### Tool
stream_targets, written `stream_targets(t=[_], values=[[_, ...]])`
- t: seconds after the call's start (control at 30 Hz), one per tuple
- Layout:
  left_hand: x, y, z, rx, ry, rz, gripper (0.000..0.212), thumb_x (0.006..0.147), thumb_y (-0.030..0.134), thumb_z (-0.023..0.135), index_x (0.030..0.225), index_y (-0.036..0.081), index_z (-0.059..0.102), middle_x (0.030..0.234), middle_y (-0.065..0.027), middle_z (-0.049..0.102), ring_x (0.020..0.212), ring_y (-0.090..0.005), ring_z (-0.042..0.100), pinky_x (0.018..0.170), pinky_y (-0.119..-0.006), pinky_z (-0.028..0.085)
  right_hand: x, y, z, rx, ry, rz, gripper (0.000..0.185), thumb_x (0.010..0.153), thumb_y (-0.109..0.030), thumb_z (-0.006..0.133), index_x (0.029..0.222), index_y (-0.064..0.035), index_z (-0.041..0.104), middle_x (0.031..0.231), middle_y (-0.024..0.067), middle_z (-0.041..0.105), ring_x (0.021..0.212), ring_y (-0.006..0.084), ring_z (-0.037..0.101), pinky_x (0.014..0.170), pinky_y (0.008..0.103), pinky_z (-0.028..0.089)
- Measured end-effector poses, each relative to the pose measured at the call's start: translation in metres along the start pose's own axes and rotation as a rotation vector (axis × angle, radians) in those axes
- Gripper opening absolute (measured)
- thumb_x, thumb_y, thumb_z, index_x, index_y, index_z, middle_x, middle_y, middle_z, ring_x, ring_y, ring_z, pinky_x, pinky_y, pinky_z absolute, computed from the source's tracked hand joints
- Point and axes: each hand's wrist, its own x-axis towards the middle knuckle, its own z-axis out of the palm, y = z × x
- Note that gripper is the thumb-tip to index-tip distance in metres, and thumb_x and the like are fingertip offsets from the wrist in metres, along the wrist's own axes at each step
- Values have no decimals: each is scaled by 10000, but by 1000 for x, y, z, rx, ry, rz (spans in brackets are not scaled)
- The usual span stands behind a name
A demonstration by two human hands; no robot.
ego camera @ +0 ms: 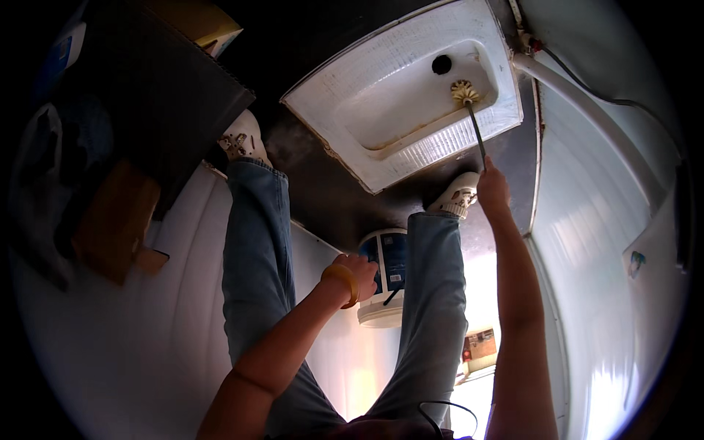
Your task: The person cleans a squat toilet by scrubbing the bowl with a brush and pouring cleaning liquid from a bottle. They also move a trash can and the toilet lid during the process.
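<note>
My right hand [495, 190] grips the handle of a toilet brush [474, 124]. The brush's yellowed bristle head rests inside the basin of a white ceramic squat toilet [357, 124], near its right end and below the dark drain hole [441, 65]. Brown stains mark the basin's near edge. My left hand [360, 275], with an amber-coloured bangle [342, 283] on the wrist, hangs with curled fingers in front of a white plastic bucket [380, 313]. I see nothing held in it, though the palm is hidden. Whether it touches the bucket, I cannot tell.
My shoes [245, 135] stand on the dark floor [308, 159] near the toilet. A white pipe [599, 107] and a thin dark hose [597, 96] run along the right wall. Cardboard boxes [115, 220] and a plastic bag [41, 148] are at left.
</note>
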Motion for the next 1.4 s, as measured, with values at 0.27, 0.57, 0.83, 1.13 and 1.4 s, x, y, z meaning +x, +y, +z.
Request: stream_targets(t=[0.27, 0.57, 0.83, 1.13, 1.4], values=[[-14, -10, 5, -93, 152, 53, 267, 893, 251, 491, 1038, 54, 598, 1051, -149, 642, 988, -277, 632, 861, -411, 497, -40, -83, -12, -345, -390, -446, 416, 928, -149, 430, 1343, -150, 452, 951, 204, 655, 893, 389, 635, 783, 479, 506], [-31, -14, -15, -186, 86, 71, 338, 916, 305, 499, 1152, 75, 576, 1178, -126, 603, 1113, -266, 576, 938, -399, 434, -53, -7, -24, -262, -157, -16, 548, 932, -133, 390, 1466, -142, 272, 935, 229, 654, 847, 368, 652, 757, 476, 516], [-32, -25, -5, -149, 165, 46, 316, 911, 284, 494, 1126, 68, 580, 1127, -136, 620, 1065, -269, 600, 903, -401, 460, -111, -35, 33, -260, -249, -193, 532, 930, -151, 399, 1444, -267, 324, 835, 251, 655, 780, 423, 646, 722, 546, 497], [-26, -21, 6, -128, 170, 39, 248, 898, 231, 477, 1054, 67, 579, 1028, -138, 634, 970, -276, 634, 865, -409, 490, -156, -62, 49, -178, -459, -187, 605, 919, -102, 386, 1481, -266, 230, 934, 244, 652, 859, 380, 653, 774, 498, 503], [-8, -6, 13, -80, 127, 19, 235, 896, 229, 488, 1042, 70, 581, 1045, -141, 618, 988, -280, 617, 869, -414, 487, -52, 48, 1, -48, 8, -42, 511, 968, -192, 361, 1468, -219, 264, 859, 244, 658, 806, 418, 647, 735, 517, 510]])
